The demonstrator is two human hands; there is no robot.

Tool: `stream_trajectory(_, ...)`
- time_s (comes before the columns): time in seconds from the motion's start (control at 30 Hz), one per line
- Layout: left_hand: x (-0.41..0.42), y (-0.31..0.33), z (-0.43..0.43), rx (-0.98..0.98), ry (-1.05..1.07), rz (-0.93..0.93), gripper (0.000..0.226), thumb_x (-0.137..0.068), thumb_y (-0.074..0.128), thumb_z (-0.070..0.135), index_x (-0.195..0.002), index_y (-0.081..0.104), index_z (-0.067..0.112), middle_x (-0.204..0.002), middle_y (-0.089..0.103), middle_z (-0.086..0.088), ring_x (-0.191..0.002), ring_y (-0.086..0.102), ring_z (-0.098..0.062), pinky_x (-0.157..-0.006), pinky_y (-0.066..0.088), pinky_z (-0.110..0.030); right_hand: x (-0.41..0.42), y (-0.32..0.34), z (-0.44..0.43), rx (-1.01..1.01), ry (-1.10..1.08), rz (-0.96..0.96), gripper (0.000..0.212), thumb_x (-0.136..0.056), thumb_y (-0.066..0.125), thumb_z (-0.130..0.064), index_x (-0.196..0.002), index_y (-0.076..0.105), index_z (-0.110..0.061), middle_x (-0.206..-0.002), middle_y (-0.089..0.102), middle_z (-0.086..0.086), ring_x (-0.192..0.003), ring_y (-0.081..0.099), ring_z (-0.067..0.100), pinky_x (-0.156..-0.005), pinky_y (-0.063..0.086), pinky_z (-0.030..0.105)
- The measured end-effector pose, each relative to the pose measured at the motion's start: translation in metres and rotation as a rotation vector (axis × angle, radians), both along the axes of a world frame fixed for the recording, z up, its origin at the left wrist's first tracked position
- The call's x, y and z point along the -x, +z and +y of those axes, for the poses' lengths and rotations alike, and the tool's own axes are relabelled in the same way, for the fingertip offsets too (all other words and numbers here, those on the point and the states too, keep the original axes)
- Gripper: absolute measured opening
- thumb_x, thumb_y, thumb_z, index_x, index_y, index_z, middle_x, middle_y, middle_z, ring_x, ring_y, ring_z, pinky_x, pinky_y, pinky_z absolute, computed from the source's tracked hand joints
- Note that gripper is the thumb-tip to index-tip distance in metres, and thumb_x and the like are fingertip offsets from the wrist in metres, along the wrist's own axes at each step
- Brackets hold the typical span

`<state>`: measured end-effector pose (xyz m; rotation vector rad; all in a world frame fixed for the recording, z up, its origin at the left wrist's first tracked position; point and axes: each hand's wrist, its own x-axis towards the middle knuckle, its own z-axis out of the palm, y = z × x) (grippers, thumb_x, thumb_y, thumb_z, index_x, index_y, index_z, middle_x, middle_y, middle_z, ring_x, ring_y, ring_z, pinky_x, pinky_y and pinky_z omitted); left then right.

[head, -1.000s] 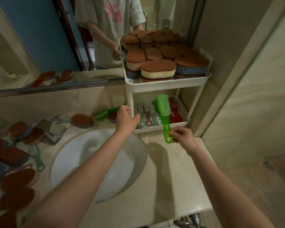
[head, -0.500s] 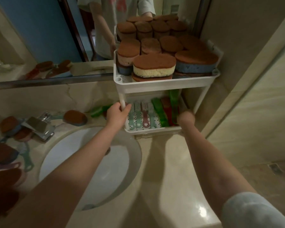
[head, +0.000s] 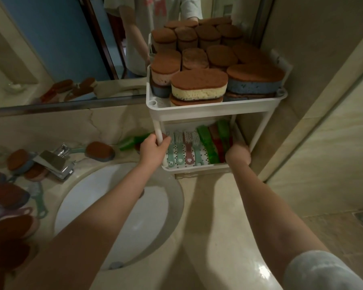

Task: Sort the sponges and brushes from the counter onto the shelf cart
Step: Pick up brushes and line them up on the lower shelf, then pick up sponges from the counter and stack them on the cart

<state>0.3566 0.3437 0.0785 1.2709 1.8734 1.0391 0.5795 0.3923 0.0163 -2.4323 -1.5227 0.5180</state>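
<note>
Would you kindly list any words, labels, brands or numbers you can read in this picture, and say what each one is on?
None can be read.
Shirt in the mirror: a pink print, cut off by the frame and too blurred to read.
Sponges, brushes, shelf cart, faucet: no lettering shows.

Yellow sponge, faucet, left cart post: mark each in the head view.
yellow sponge (head: 199, 93), head view, front foam face
faucet (head: 54, 162), head view, flat chrome spout
left cart post (head: 157, 128), head view, shaft above the left hand (head: 153, 149)

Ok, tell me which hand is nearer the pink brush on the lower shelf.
Left. The left hand grips the cart post just left of the pink brush; the right hand sits at the shelf's far right, beyond the green brushes.
</note>
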Motion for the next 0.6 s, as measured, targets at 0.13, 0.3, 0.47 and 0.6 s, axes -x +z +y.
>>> stream_trajectory(0.13,0.004,-0.003,-0.003,0.052,-0.047,-0.007,0.023,-0.090,0.059,0.029,-0.102,0.056,0.010,-0.098,0.062,-0.007,-0.092,0.060,-0.022,-0.082,0.049,-0.037,0.009,0.004,-0.018,-0.104,0.028,0.104,0.020,-0.093,0.056,-0.022,-0.106,0.063,-0.008,-0.100,0.066,0.011,-0.093,0.064,0.029,-0.071,0.047,0.031)
stream_trajectory(0.3,0.019,-0.010,-0.020,0.091,-0.079,-0.089,0.047,-0.088,0.063,0.029,-0.127,0.046,0.007,-0.121,0.055,-0.002,-0.109,0.056,-0.019,-0.085,0.044,-0.029,0.045,0.013,-0.040,-0.172,0.172,0.298,0.031,-0.090,0.059,-0.038,-0.094,0.067,-0.009,-0.088,0.066,0.008,-0.083,0.060,0.026,-0.072,0.045,0.031)
stream_trajectory(0.47,0.066,-0.024,-0.042,0.206,-0.044,-0.113,0.055,-0.087,0.063,0.033,-0.132,0.044,0.010,-0.136,0.049,-0.009,-0.121,0.050,-0.023,-0.094,0.038,-0.028,0.111,0.017,-0.067,-0.063,0.345,0.570,0.030,-0.090,0.063,-0.032,-0.086,0.070,-0.004,-0.072,0.065,0.007,-0.058,0.057,0.015,-0.064,0.051,0.031)
stream_trajectory(0.6,0.123,-0.026,-0.063,0.199,-0.022,-0.136,0.044,-0.089,0.061,0.032,-0.124,0.052,0.008,-0.128,0.055,-0.009,-0.117,0.052,-0.024,-0.090,0.039,-0.028,0.171,0.025,-0.082,0.008,0.460,0.615,0.023,-0.090,0.063,-0.029,-0.086,0.067,-0.007,-0.074,0.065,0.003,-0.060,0.060,0.015,-0.062,0.053,0.029)
